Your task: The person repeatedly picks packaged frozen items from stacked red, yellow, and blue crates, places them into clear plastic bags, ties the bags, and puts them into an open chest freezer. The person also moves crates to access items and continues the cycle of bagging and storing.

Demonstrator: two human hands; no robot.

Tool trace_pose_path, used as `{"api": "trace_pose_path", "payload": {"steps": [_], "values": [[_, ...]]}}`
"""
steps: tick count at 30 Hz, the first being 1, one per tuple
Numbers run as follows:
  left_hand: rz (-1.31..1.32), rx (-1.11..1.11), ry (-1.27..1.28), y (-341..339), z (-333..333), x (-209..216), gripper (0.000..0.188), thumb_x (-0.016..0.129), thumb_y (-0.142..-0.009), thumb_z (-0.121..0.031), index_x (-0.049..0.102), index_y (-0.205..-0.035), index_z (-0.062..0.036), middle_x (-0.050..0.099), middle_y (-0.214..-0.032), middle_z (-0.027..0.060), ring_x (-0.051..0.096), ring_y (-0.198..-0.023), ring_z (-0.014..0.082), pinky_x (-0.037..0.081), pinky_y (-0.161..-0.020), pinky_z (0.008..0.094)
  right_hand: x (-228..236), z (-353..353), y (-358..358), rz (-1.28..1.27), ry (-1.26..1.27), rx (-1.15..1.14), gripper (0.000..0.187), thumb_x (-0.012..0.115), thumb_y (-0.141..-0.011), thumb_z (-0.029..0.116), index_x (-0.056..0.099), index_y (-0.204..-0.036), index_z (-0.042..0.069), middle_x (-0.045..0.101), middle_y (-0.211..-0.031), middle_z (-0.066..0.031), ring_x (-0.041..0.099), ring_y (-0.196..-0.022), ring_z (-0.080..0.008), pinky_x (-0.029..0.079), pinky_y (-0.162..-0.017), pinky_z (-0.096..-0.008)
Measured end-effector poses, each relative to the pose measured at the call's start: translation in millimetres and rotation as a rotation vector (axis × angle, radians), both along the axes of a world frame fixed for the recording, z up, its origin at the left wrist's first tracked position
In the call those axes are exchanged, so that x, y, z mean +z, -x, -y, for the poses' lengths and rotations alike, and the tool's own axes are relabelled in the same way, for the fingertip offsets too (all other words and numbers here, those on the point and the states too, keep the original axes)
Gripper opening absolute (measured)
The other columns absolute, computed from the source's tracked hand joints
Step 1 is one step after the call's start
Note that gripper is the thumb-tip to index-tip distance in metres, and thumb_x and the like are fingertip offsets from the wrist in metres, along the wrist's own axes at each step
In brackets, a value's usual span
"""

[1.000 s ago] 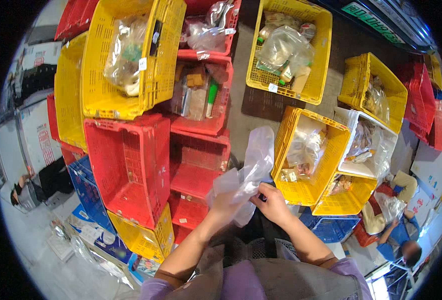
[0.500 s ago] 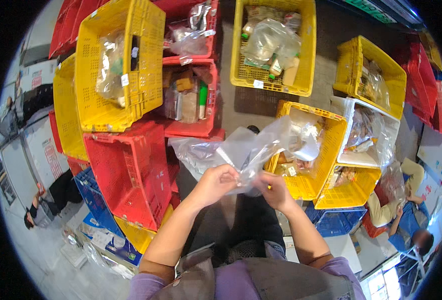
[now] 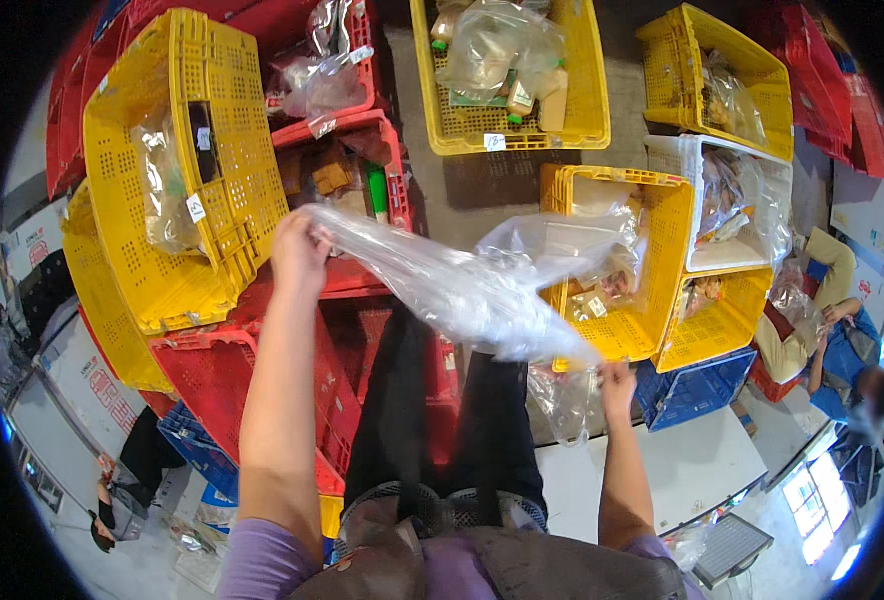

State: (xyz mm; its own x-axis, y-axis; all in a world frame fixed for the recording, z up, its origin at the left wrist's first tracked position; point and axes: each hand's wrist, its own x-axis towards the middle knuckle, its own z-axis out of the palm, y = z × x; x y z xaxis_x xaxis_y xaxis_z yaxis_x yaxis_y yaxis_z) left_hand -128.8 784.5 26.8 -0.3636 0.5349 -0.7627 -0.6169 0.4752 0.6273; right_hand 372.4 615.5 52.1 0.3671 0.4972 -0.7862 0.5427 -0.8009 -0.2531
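Observation:
A large clear plastic bag [image 3: 472,295] is stretched between my two hands, blurred by motion and slanting down to the right. My left hand [image 3: 300,245] pinches its upper left end, in front of a red crate [image 3: 397,165] holding brown and green packages. My right hand [image 3: 617,388] grips the lower right end, just below a yellow crate [image 3: 667,290] with bagged goods in it. The bag hides part of that crate's left side. Another clear bag [image 3: 565,400] hangs below, left of my right hand; what supports it is hidden.
A tall yellow crate [image 3: 247,150] leans at left above red crates [image 3: 202,370]. Ahead stands a yellow crate [image 3: 502,140] with bottles and bags. A white crate [image 3: 742,265] and blue crate [image 3: 697,390] are at right. A person [image 3: 847,340] sits at far right.
My hands have spread apart, the left going up and left, the right moving right. The plastic bag, bunched between them before, is now pulled out lengthwise. The view has shifted.

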Motion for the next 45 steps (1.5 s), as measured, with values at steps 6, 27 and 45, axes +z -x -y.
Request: {"api": "trace_pose_path", "payload": {"steps": [6,27,45], "values": [[-0.087,-0.952,-0.415,-137,26,-2,0.022,0.064,-0.084,-0.018,0.054,-0.101,-0.0081,0.059,-0.085,0.0066,0.062,-0.07,0.02,0.051,-0.063,0.0344,14,-52,81,0.16,-0.498,0.629,0.058,0.068,-0.078,0.011,0.046,-0.132,0.008,0.026,-0.152,-0.0175,0.021,-0.14,-0.0372,0.025,-0.111,-0.0456],[0.155,-0.324,0.201,-230,241,-219,0.049,0.062,-0.089,-0.023,0.041,-0.127,-0.0014,0.055,-0.108,0.014,0.054,-0.1,0.0238,0.045,-0.085,0.0388,-281,-157,425,-0.838,-0.072,0.754,0.062,0.075,-0.076,0.022,0.048,-0.125,-0.003,0.05,-0.13,-0.0221,0.049,-0.123,-0.0304,0.041,-0.1,-0.041],[0.287,-0.121,0.136,-222,244,-225,0.042,0.063,-0.086,-0.014,0.05,-0.124,-0.0015,0.056,-0.119,0.0128,0.053,-0.11,0.0249,0.042,-0.094,0.0392,-239,-141,411,-1.063,0.428,-0.064,0.052,0.076,-0.077,0.032,0.062,-0.113,-0.001,0.066,-0.103,-0.0102,0.061,-0.092,-0.0166,0.048,-0.083,-0.031]]}}
